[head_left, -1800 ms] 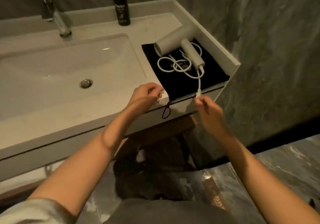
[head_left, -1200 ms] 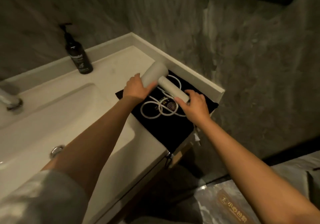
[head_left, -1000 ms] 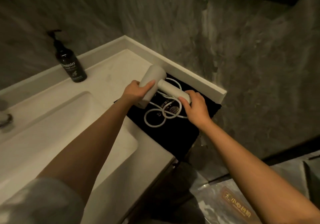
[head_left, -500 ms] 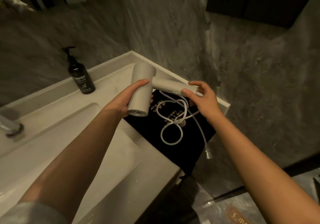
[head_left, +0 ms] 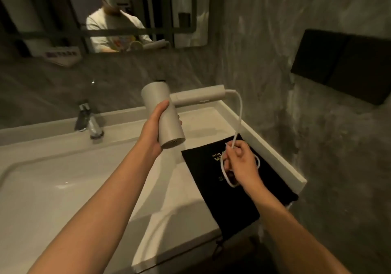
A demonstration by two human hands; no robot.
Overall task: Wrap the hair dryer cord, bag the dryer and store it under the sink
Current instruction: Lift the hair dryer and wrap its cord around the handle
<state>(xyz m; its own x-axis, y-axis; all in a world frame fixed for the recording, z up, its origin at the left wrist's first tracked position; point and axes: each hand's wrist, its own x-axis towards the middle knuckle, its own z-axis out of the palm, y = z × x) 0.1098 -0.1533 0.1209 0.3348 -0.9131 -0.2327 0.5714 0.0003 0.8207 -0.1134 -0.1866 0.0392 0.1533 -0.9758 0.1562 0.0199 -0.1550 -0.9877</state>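
My left hand grips the barrel of the white hair dryer and holds it raised above the counter, its handle pointing right. From the handle's end the white cord curves down into my right hand, which is closed on it; loops of cord hang around and below that hand. The black drawstring bag with gold lettering lies flat on the counter's right end, under my right hand, its drawstring dangling over the front edge.
The white basin fills the left, with a chrome faucet behind it. A raised white rim borders the counter against the grey wall on the right. A mirror hangs above, and a black panel is on the right wall.
My left hand lifted the dryer off the bag and higher above the counter. My right hand slid from the handle's end down onto the cord, gathering loops. The view tilted up to the mirror.
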